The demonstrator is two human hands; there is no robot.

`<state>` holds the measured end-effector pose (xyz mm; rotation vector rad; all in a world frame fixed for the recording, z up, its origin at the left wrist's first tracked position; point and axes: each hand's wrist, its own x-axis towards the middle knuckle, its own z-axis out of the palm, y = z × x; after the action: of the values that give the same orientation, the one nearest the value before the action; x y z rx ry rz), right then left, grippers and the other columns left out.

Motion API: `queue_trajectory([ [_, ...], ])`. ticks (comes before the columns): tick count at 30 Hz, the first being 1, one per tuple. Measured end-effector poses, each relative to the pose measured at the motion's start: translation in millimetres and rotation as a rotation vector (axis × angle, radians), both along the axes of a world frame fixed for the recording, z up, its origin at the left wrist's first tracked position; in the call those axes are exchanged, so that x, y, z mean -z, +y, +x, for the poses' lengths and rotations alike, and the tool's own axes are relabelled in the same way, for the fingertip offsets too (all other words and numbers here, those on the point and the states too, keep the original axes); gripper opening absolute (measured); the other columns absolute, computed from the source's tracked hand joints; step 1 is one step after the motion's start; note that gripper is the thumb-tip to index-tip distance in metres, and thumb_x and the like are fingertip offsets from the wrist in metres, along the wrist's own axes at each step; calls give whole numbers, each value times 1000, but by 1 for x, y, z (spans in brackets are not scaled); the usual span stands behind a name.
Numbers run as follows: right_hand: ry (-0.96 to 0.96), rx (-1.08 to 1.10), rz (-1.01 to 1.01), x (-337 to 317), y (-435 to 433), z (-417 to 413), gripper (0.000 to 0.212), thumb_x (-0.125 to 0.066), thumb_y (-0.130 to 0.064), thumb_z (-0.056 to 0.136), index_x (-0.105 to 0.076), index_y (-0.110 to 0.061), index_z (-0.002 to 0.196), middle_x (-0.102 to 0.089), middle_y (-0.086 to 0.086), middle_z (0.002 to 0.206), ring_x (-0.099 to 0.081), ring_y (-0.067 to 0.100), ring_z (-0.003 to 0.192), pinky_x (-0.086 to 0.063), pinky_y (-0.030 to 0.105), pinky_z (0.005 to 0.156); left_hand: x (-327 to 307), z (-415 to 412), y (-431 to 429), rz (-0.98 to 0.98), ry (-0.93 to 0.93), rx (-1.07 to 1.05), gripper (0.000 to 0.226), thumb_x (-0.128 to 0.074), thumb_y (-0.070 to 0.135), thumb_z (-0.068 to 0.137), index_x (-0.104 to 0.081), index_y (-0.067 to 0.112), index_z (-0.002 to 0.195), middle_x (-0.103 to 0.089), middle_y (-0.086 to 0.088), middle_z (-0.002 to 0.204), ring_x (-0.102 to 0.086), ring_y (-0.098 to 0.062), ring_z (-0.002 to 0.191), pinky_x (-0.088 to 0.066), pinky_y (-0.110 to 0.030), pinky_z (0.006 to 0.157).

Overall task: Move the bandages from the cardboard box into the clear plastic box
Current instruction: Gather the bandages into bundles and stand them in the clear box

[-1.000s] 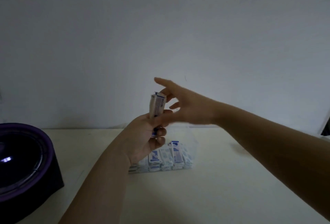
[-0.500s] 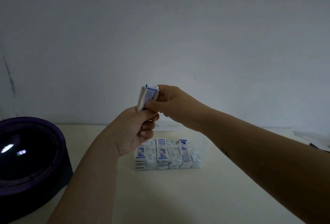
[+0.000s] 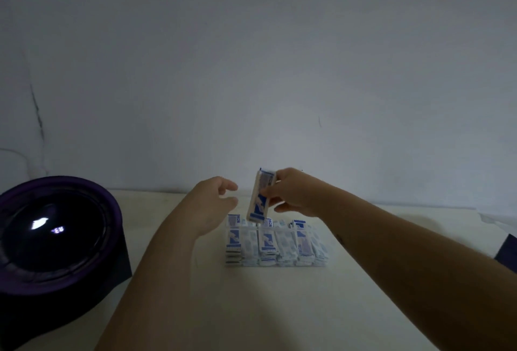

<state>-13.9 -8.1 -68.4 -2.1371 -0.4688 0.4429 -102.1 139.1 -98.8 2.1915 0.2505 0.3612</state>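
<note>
Right hand (image 3: 293,192) holds the slim cardboard box (image 3: 259,199) above the clear plastic box (image 3: 305,229), centre of frame.
Its grip is closed round the carton's upper half. The carton stands nearly upright, its lower edge just over the plastic rim. The left hand (image 3: 209,206) hovers beside it across a small gap, its grip loose and holding nothing. Flat blue-and-white bandages (image 3: 265,241) stand packed in rows inside the thin transparent walls. Smooth pale table (image 3: 279,308) stretches below. A round, glossy dark purple device (image 3: 56,236) sits well apart at the left.
</note>
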Motion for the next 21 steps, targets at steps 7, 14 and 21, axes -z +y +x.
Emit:
queue_trajectory([
  [7, 250, -25, -2, 19, 23, 3, 9, -58, -2, 89, -56, 3, 97, -65, 15, 95, -65, 23, 88, -55, 32, 83, 4, -2, -2, 105, 164, 44, 38, -49, 7, 94, -51, 16, 131, -40, -5, 143, -52, -20, 113, -47, -34, 97],
  [14, 113, -41, -234, 31, 47, 6, 12, -66, -12, 86, -57, -3, 84, -62, 10, 87, -60, 20, 79, -51, 26, 78, 1, -5, -2, 82, 151, 39, 38, -48, 5, 94, -52, 13, 131, -45, -9, 140, -56, -21, 102, -51, -31, 87],
  [21, -18, -95, -414, 30, 54, 2, 16, -59, -18, 91, -55, -6, 82, -56, 9, 88, -52, 18, 79, -43, 25, 73, 1, -5, -3, 120, 138, 34, 37, -50, 14, 95, -52, 12, 132, -46, -6, 140, -52, -22, 119, -44, -34, 100],
])
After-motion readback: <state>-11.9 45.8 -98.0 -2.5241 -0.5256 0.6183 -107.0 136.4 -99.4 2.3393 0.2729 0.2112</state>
